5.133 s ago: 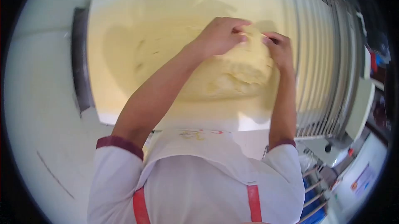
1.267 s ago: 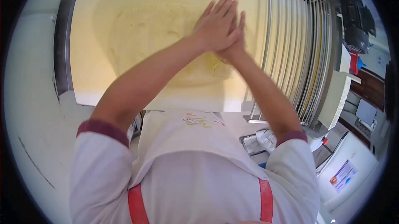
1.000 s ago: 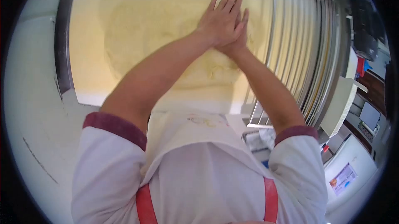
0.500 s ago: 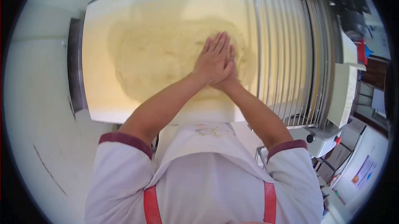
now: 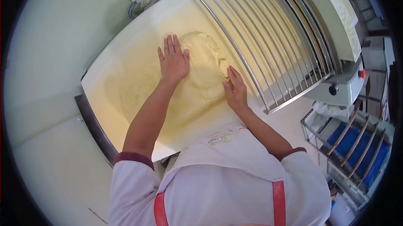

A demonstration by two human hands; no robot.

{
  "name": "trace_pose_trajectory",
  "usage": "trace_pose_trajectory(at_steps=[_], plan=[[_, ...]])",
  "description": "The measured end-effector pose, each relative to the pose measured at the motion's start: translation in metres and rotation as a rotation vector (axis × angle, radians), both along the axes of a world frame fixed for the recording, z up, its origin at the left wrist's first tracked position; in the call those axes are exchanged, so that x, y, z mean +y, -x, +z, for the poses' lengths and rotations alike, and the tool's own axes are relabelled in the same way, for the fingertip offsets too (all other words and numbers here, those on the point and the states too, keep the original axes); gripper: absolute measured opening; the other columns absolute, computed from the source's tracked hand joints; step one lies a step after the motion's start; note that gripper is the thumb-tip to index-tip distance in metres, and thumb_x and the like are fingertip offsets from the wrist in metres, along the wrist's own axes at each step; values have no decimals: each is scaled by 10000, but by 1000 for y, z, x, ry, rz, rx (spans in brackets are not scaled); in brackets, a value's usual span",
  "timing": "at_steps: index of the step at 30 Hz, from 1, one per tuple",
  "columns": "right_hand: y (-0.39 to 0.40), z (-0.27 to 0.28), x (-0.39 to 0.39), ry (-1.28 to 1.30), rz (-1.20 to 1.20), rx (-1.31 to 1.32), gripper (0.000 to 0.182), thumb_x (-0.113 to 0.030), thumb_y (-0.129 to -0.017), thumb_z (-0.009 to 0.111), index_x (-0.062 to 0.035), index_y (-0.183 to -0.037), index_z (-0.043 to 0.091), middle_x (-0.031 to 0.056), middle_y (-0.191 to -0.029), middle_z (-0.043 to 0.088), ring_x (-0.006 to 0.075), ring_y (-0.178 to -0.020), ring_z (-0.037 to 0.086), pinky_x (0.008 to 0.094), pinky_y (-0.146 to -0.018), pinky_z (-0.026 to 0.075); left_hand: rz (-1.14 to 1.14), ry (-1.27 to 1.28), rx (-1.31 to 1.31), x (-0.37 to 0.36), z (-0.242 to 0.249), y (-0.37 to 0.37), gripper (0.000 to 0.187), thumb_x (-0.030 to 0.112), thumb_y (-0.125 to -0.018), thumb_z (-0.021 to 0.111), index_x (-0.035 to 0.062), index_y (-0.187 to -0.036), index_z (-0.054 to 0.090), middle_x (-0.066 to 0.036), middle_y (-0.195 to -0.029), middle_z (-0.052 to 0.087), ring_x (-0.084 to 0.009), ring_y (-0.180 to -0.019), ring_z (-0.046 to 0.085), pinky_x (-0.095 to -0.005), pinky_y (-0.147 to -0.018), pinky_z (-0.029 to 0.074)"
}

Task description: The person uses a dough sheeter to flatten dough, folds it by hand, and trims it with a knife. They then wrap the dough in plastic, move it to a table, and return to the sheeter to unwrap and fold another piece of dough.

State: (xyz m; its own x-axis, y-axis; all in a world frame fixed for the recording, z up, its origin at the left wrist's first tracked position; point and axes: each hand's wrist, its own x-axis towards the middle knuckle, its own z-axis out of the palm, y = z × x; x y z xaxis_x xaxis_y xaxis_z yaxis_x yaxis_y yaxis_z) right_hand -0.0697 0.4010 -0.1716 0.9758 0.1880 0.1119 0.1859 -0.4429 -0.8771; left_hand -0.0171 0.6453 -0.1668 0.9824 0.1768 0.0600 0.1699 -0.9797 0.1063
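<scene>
A wide, pale yellow mass of dough (image 5: 201,64) lies on the white belt (image 5: 98,77) of a machine. Its right part is thicker, with a ragged, folded edge. My left hand (image 5: 173,61) rests flat on the dough, fingers stretched out and thumb apart. At the ragged right edge, my right hand (image 5: 236,92) has its fingers and thumb curled around a bit of the dough. How firmly it grips is hard to see.
A metal bar guard (image 5: 235,41) covers the belt to the right of the dough. Beyond it stands the machine's housing (image 5: 333,22) with a black knob (image 5: 333,89). A wire rack (image 5: 310,129) is at lower right, and a wall (image 5: 54,58) runs along the left.
My hands were together, pressing on the dough's right part; now they are apart, left hand further left, right hand at the edge. The view has turned, and the dough's right part looks thicker.
</scene>
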Motion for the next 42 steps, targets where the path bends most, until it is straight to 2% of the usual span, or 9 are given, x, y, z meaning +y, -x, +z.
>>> trace_pose_trajectory(at_steps=[6,12,14,20,23,24,30,37,42], plan=[[-10,2,2,-91,-75,72,437,-45,-835,654,15,-1257,556,204,-1279,542,329,-1173,537,362,-985,435,-122,271,22,6,28,-4,602,270,-922,544,64,-1445,329,-167,-1466,364,-316,-1391,288,-506,-1133,199],[-45,-4,36,-52,-191,74,260,-37,-819,667,3,-1075,674,182,-1071,628,323,-1006,601,383,-861,484,-1027,625,191,-31,35,-66,326,37,-760,687,54,-1081,632,-81,-1075,617,-298,-1041,538,-385,-909,428],[-53,-5,40,23,-180,80,204,1,-842,656,43,-1040,685,134,-1031,630,213,-964,610,305,-754,508,-1027,609,162,-32,26,-71,307,24,-752,694,56,-1051,636,-71,-1041,609,-283,-991,536,-386,-881,432],[-56,9,37,-269,-342,103,393,-95,-768,739,-41,-1148,656,161,-975,631,324,-887,599,390,-793,483,-957,745,136,-24,24,-90,298,35,-746,705,60,-1036,642,-73,-1031,601,-285,-996,535,-384,-882,434],[-69,0,42,93,-125,13,447,-108,-748,760,-41,-1171,630,159,-956,617,331,-878,597,380,-788,482,-922,735,199,-9,15,-98,290,56,-739,718,63,-1022,653,-71,-988,606,-283,-975,536,-384,-866,435],[-73,3,45,60,-156,71,301,-70,-784,732,-13,-1070,659,133,-878,609,236,-755,593,294,-697,472,-907,717,240,-7,12,-104,289,63,-735,723,64,-1016,659,-70,-967,609,-282,-964,536,-385,-857,436],[-76,-6,52,7,-268,179,100,-32,-784,720,-5,-873,683,106,-770,621,175,-677,587,282,-639,464,-865,534,333,-11,6,-115,220,131,-768,718,71,-974,673,-69,-932,619,-291,-947,541,-407,-846,435],[-80,-1,53,3,-222,-17,139,-88,-791,707,-5,-870,629,151,-822,626,331,-778,609,428,-697,463,-666,812,204,13,10,-108,131,112,-784,709,34,-852,630,-78,-822,591,-261,-829,537,-367,-739,432],[-99,4,55,175,-22,200,171,-99,-819,688,-1,-932,608,174,-985,629,328,-854,609,380,-710,476,-617,675,121,9,-4,-114,150,152,-807,690,28,-813,606,-108,-865,598,-304,-836,556,-413,-768,440]])
